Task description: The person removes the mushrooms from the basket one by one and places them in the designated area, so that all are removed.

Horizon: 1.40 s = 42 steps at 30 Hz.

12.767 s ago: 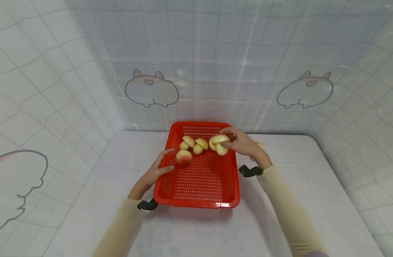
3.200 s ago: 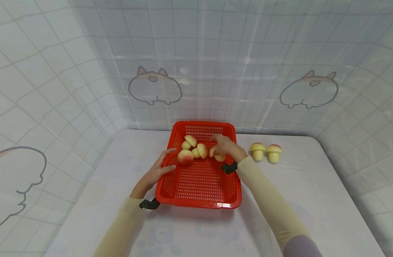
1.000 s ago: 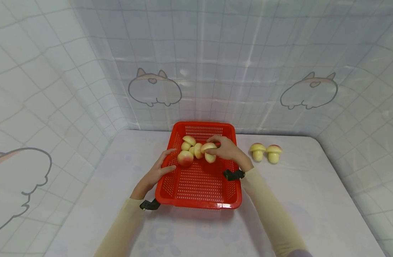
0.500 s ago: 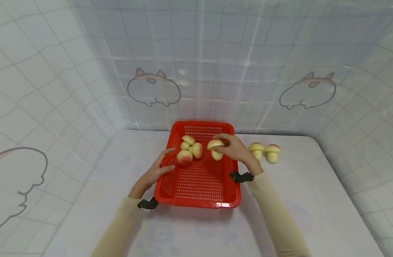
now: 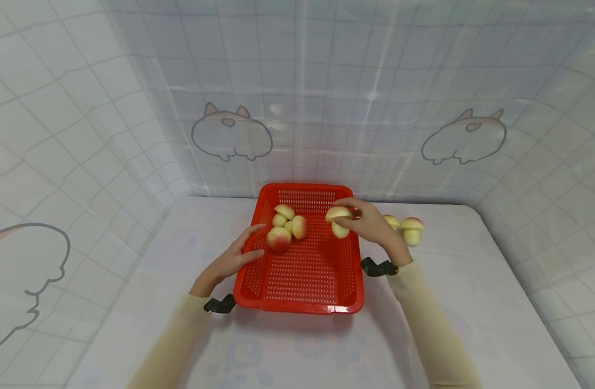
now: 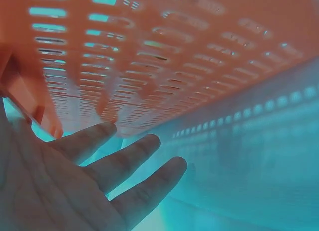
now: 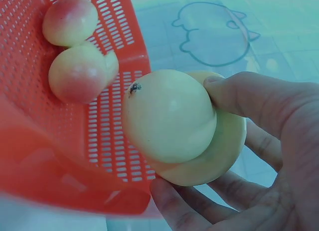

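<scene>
My right hand [image 5: 370, 221] pinches a yellow mushroom [image 5: 338, 220] with a faint red blush, cap up, inside the right part of the red basket [image 5: 297, 309]. In the right wrist view the mushroom [image 7: 169, 118] turns its round stem end to the camera, with a dark mark on it; thumb and fingers hold the cap. My left hand [image 5: 231, 259] rests at the basket's left rim, two digits over it. The left wrist view shows three straight fingers [image 6: 134, 166] below the slotted wall. Three more mushrooms lie inside: back left [image 5: 284, 212], middle [image 5: 299, 227] and front [image 5: 278, 239].
On the pale table, right of the basket, stand two like mushrooms; the nearer-to-hand mushroom [image 5: 391, 221] is partly hidden by my right hand, the other mushroom [image 5: 412, 231] beside it. Tiled-pattern sheeting [image 5: 326, 108] rises behind and at both sides.
My right hand reached into the basket, took hold of a mushroom near the others and moved right with it. Two mushrooms on the table came into fuller view earlier. The left hand stays.
</scene>
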{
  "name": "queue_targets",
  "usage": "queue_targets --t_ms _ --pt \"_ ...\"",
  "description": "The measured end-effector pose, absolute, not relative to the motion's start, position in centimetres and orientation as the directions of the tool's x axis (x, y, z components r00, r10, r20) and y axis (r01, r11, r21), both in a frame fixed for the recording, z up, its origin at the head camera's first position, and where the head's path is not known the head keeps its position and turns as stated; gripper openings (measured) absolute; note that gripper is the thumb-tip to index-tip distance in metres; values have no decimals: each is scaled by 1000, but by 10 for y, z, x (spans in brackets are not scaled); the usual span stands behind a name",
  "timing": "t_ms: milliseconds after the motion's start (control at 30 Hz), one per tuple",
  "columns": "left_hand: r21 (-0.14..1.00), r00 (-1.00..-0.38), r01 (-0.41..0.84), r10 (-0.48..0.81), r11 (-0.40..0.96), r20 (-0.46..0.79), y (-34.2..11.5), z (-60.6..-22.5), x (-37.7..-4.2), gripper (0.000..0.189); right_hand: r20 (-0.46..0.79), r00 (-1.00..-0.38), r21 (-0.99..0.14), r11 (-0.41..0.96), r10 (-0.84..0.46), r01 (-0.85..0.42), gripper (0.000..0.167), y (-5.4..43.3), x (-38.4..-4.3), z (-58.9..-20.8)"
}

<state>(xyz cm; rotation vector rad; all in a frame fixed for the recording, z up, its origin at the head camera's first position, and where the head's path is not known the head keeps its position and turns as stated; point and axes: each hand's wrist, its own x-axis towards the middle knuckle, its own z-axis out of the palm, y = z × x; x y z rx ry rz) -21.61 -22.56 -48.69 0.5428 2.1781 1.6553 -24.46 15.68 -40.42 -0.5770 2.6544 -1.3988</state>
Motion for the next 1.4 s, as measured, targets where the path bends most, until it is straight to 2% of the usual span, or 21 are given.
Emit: queue_targets --t_ms 167,533,900,1100,1267,1400 --pt "962 -853 106 520 252 -42 -229 -486 -219 69 108 -927 -814 503 -359 -290 46 163 -244 -404" --pt "931 -899 115 435 345 -50 -230 -483 -216 61 143 -934 -838 462 -329 -291 44 178 -241 -404" --pt "937 -907 119 420 329 -32 -225 -485 -213 59 92 -953 -842 489 -288 -229 53 190 -236 -403" --pt "932 -891 137 452 335 -32 -231 -484 -215 61 79 -961 -834 511 -265 -209 55 197 -237 -407" --pt "951 -876 132 482 279 -20 -237 -486 -221 59 55 -970 -833 525 -237 -175 57 204 -235 -410" --pt "957 -895 100 445 272 -33 -236 -489 -222 62 42 -976 -852 502 -212 -146 57 210 -232 -412"
